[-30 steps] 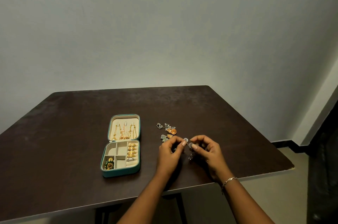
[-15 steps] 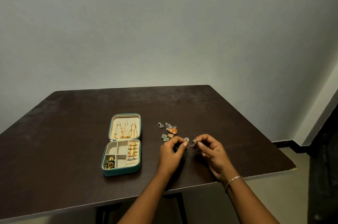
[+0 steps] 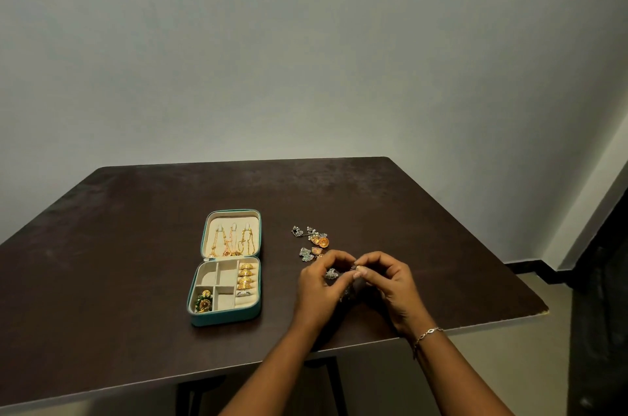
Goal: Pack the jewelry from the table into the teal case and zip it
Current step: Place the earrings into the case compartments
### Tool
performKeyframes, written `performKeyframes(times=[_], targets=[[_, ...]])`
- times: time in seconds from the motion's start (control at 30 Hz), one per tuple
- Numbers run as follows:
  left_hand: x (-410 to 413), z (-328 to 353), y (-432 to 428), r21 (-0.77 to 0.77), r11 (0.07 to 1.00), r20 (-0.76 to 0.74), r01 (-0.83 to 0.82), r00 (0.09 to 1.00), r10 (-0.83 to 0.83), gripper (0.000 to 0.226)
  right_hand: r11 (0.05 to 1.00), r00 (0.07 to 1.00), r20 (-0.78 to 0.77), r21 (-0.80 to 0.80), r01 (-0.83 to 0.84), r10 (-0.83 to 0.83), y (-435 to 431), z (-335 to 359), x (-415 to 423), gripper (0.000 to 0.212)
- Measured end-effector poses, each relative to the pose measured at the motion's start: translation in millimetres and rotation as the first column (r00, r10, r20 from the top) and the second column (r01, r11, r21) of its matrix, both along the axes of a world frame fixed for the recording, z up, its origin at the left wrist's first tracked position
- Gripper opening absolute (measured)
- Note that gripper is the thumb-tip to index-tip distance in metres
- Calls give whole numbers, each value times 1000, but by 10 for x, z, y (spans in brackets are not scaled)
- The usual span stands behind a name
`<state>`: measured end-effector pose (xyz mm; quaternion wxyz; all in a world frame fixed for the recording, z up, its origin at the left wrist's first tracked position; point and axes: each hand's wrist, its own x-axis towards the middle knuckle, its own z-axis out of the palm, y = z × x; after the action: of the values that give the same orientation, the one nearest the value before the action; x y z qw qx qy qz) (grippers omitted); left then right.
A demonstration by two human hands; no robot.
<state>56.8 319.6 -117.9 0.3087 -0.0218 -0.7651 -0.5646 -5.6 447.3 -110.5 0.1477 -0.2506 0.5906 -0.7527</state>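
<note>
- The small square teal case (image 3: 224,317) lies wide open on the dark brown surface (image 3: 102,279), to the left of both hands and apart from them.
- Partly packed: thin gold chains (image 3: 233,242) hang across the cream lining of the raised lid. In the base, a row of gold domed pieces (image 3: 246,276) sits in the right-hand strip with a silver ring (image 3: 244,293) at its near end.
- A green-and-gold earring (image 3: 204,303) fills the near-left compartment; the other compartments look bare.
- Still out: a loose cluster of silver and orange-gold earrings (image 3: 312,240) lies on the surface to the right of the case, just beyond the hands.
- By my reading the task is somewhere around its middle. The cluster has yet to go in, the lid is unfolded and the zip is undone.
- The left hand (image 3: 317,288) and right hand (image 3: 390,283) meet above the surface, fingertips nearly touching.
- Left fingers (image 3: 339,255) curl inward, pinching a small silver ornament (image 3: 331,274), probably an earring.
- Right fingers (image 3: 373,257) are bent too, nipping the other end of the same ornament. The exact grip is too small to make out.
- A thin silver bracelet (image 3: 428,335) circles the right wrist.
</note>
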Motion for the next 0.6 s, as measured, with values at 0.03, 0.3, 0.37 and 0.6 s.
performKeyframes(times=[0.03,0.3,0.37,0.6], targets=[[-6,1,-3,22,1000,7,-1,1000,1,13,1000,1000,-8,0,5,-5,-6,0,-1,7],[-4,17,-58,472,880,57,50,995,-87,13,944,943,146,-98,315,-300,-34,-50,-72,21],[3,39,-68,543,837,35,69,994,-104,11,902,901,196,-124,414,-387,-29,-59,-111,27],[-10,28,-137,640,768,10,16,1000,-28,13,894,901,-68,114,434,-428,-114,-89,-193,39]])
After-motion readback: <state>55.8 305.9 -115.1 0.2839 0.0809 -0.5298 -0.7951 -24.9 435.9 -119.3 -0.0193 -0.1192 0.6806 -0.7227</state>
